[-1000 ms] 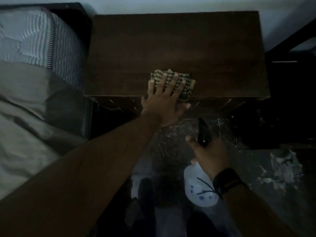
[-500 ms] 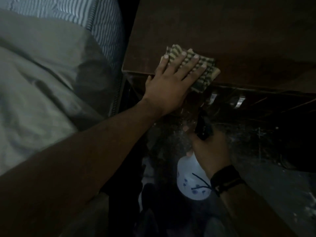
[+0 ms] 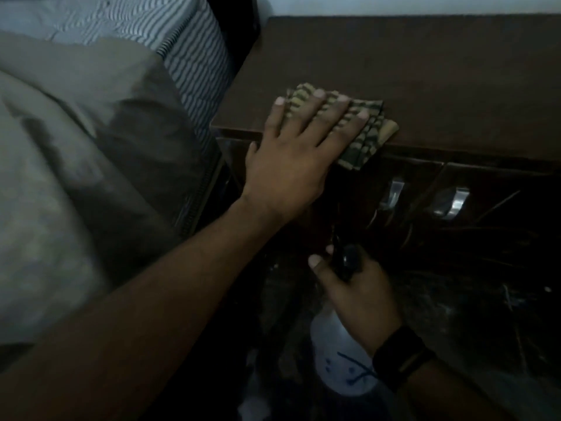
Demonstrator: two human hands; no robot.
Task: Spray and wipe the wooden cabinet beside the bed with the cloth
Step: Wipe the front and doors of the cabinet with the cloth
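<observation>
Cloth: the folded striped cloth [image 3: 361, 129] lay flat on the cabinet top at its front edge, near the left front corner; its long axis ran roughly along that edge and one corner hung over the front.
Left hand: the left hand [image 3: 299, 156] pressed flat on the cloth, fingers straight and spread, fingertips pointing toward the wall.
Cabinet: the dark wooden cabinet [image 3: 425, 71] stood just beside the bed, its back against the pale wall; two metal handles [image 3: 452, 203] showed on its front below the top.
Spray bottle: the white spray bottle [image 3: 340, 363] hung below the cabinet front, dark nozzle end up and aimed at the cabinet, body down; its contents could not be made out.
Right hand: the right hand [image 3: 358, 296] was curled round the bottle's neck, a dark wristband [image 3: 400, 357] on the wrist.
Bed: the bed [image 3: 76, 177] carried a grey cover and striped bedding.
</observation>
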